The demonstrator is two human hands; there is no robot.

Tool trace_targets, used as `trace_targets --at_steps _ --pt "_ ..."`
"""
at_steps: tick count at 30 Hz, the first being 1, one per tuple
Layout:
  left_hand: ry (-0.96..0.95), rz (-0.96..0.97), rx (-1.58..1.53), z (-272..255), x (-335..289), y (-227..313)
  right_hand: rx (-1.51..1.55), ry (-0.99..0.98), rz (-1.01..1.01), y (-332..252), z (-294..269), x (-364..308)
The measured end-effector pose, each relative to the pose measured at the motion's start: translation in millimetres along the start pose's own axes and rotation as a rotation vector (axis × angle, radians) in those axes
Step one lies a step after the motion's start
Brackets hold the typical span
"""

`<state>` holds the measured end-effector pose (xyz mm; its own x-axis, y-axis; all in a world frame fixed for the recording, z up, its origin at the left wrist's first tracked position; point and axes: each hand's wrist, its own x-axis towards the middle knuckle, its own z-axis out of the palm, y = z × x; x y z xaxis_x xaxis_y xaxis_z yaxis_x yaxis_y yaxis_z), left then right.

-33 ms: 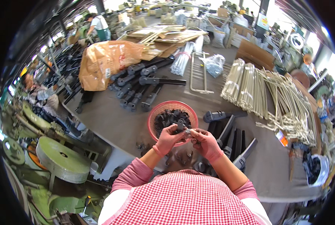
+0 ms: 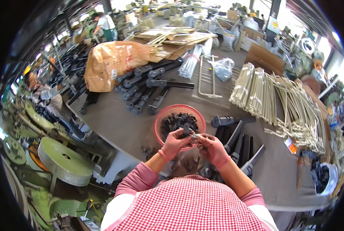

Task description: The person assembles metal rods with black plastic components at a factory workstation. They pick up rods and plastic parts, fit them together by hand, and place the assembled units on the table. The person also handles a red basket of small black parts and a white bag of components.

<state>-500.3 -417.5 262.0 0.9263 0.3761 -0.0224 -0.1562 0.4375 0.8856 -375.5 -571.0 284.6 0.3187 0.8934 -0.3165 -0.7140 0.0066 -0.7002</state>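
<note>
Over the near rim of a red plastic basket (image 2: 157,129), my two hands meet in pink gloves. My left hand (image 2: 174,144) is closed on a small dark grey part (image 2: 186,129) with a rounded, holed end sticking up. Fingertips of my right hand (image 2: 215,149) pinch a small shiny metal piece (image 2: 194,136) against that part; its exact kind is too small to tell. Loose black parts (image 2: 177,122) fill the basket. Several small metal fittings (image 2: 188,163) lie on the table just below my hands, partly in shadow.
Black tubes with grey joints (image 2: 239,148) lie right of the basket; more joint-ended tubes (image 2: 139,86) are piled behind it. Bundled metal rods (image 2: 252,92) lie far right, beside a wire frame (image 2: 208,79). A brown bag (image 2: 114,65) sits back left. A green machine (image 2: 66,158) stands left.
The view has shifted a little, so the scene sits slightly farther right. Both hands keep the same grip over the basket.
</note>
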Motion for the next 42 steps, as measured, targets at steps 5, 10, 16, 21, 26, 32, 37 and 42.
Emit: trace_targets --at_steps 5,10,16,21,26,32,37,42 --pt "-0.006 -0.086 -0.077 -5.8 -15.5 6.7 -0.043 -0.032 0.085 0.1 7.4 6.3" --pt "0.101 -0.061 0.03 -4.5 -22.3 6.1 -0.278 0.017 0.028 -0.7 12.3 7.9" --pt "0.133 0.061 0.011 -8.3 -9.7 -5.7 -0.39 0.078 -0.176 14.7 15.0 18.6" --pt "0.087 -0.062 -0.341 -13.4 -1.6 -9.6 -0.129 0.008 -0.048 16.5 6.2 32.1" --pt "0.048 -0.091 -0.296 -20.4 5.0 -5.0 -0.064 -0.095 0.06 5.5 3.0 39.3" --pt "0.205 0.077 -0.083 -17.7 19.6 -8.1 -0.399 0.085 -0.234 9.1 10.8 48.7" --pt "0.17 -0.046 -0.361 -20.1 28.9 -6.6 0.018 -0.041 0.012 4.2 11.2 61.8" --pt "0.208 0.027 -0.13 -23.6 26.3 -4.4 -0.283 0.02 -0.049 -4.2 10.7 60.6"
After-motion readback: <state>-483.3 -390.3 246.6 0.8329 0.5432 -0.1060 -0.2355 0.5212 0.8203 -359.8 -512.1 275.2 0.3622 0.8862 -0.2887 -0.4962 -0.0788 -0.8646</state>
